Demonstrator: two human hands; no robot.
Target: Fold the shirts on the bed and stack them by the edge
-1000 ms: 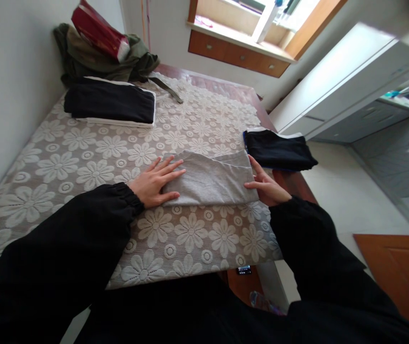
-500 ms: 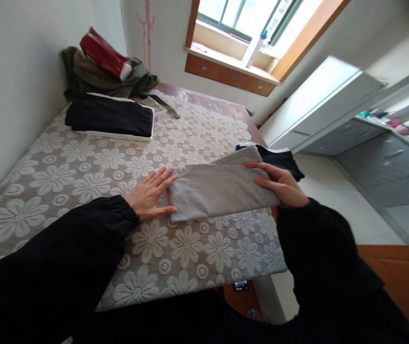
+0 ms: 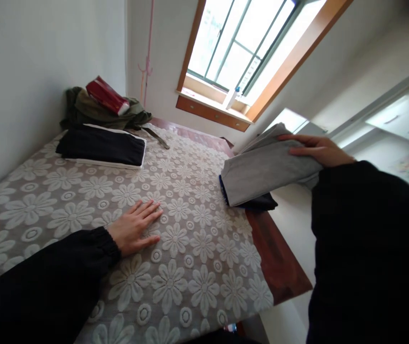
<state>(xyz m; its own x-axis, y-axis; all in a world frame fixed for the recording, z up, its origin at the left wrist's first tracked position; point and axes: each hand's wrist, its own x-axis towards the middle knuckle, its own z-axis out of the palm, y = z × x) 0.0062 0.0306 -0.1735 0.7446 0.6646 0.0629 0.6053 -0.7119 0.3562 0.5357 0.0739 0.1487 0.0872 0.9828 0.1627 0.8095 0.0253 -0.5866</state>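
Note:
My right hand (image 3: 322, 149) grips a folded grey garment (image 3: 265, 169) by its right end, thumb and fingers closed on the cloth. The garment is raised over the table's right side and hides most of a dark folded garment (image 3: 262, 202) beneath it. Whether the two touch is hard to tell. My left hand (image 3: 136, 228) lies flat on the flowered tablecloth (image 3: 176, 210), fingers spread, with nothing in it.
Farther back on the left sits a folded black-and-white stack of cloth (image 3: 104, 147). Behind it, a red packet (image 3: 107, 95) rests on an olive-green cloth bundle (image 3: 77, 107). The reddish-brown table edge (image 3: 279, 258) shows at right; a window (image 3: 240, 43) is beyond.
My right hand has lifted the grey garment and carried it right, over the dark garment. My left hand has let go of it and stays on the cloth. The view has tilted upward.

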